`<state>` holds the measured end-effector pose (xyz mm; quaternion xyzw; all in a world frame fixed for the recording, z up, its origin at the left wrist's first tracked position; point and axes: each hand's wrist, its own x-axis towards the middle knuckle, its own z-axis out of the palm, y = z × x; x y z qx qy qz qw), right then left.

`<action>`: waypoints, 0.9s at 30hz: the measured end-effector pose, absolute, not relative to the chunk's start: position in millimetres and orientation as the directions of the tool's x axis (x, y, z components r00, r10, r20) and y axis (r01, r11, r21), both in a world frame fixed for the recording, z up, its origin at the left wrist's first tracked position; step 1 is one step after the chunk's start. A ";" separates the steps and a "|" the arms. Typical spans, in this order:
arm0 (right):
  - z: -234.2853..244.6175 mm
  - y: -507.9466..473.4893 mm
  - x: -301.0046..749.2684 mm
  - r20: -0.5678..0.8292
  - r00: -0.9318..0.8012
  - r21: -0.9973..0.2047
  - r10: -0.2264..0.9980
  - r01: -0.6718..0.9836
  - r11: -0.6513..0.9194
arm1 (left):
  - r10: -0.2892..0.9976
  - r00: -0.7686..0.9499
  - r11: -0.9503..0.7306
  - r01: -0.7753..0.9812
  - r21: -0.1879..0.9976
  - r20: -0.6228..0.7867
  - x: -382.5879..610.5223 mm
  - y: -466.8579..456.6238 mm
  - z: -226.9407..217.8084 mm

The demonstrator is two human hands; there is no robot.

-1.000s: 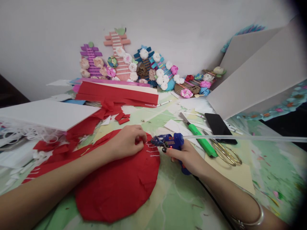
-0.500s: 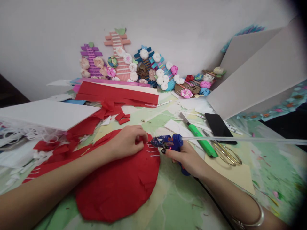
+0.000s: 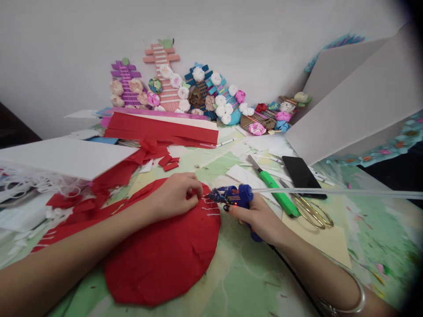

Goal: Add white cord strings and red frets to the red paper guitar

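the green-patterned table [image 3: 238,281] bears the work: a rounded red piece [image 3: 161,255], lying on it, with a narrower part running away under my left forearm [image 3: 99,246]. to do this step well, i judge that the red piece should be steadied against the table so that it cannot slide. the blue glue gun [image 3: 236,196] is best held low, its trigger squeezed lightly for a small bead; the long clear glue stick [image 3: 297,190] needs free room behind it. the white strands [image 3: 213,215] call for even spacing, and fingertips should avoid the nozzle [image 3: 211,196], which is probably hot. for position: the red piece lies under my left hand [image 3: 178,193] and extends toward me from there; its right edge is just beside my right hand [image 3: 261,215], apart from it. my right hand is clamped around the gun's handle. my left hand is curled, thumb and forefinger close together; i cannot tell whether they pinch a strand. the nozzle points at the strands near those fingers; contact cannot be confirmed. smallest, a red light [image 3: 235,204] glows on the gun.
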<state>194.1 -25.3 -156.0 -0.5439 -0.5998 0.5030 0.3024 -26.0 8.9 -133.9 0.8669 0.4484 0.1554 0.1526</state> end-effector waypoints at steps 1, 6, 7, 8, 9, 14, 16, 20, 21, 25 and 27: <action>-156.0 -25.7 193.2 -0.179 -0.230 -0.933 0.957 0.348 -0.091 | 0.825 0.550 -0.552 0.732 0.400 0.131 -25.8 8.9 -133.5; -153.8 -26.4 191.6 -0.158 -0.250 -0.946 0.955 0.315 -0.074 | 0.832 0.542 -0.541 0.743 0.395 0.119 -25.9 9.6 -133.4; -153.4 -26.1 192.1 -0.159 -0.250 -0.947 0.955 0.312 -0.076 | 0.832 0.542 -0.540 0.742 0.397 0.118 -26.0 9.7 -133.6; -153.1 -25.7 192.8 -0.158 -0.242 -0.948 0.957 0.309 -0.079 | 0.831 0.544 -0.541 0.740 0.400 0.118 -26.1 9.7 -133.8; -153.0 -25.2 193.6 -0.157 -0.229 -0.949 0.961 0.306 -0.082 | 0.830 0.545 -0.543 0.738 0.401 0.120 -26.2 9.7 -134.0; -154.5 -23.9 195.2 -0.174 -0.198 -0.939 0.965 0.327 -0.102 | 0.835 0.539 -0.535 0.747 0.395 0.112 -25.5 9.2 -133.7; -155.7 -24.4 194.4 -0.176 -0.224 -0.939 0.959 0.330 -0.095 | 0.838 0.537 -0.531 0.754 0.387 0.103 -25.1 9.3 -133.6; -158.2 -25.5 192.4 -0.157 -0.246 -0.945 0.957 0.319 -0.073 | 0.835 0.542 -0.535 0.756 0.377 0.098 -24.5 9.8 -133.3; -158.5 -25.5 192.1 -0.157 -0.249 -0.946 0.956 0.317 -0.072 | 0.835 0.541 -0.535 0.757 0.376 0.098 -24.6 9.9 -133.2; -157.9 -24.6 193.0 -0.138 -0.258 -0.950 0.956 0.307 -0.054 | 0.840 0.534 -0.528 0.762 0.375 0.097 -25.4 10.0 -132.4; -157.8 -23.8 194.2 -0.140 -0.242 -0.952 0.960 0.300 -0.064 | 0.840 0.534 -0.528 0.762 0.375 0.098 -25.9 9.9 -132.5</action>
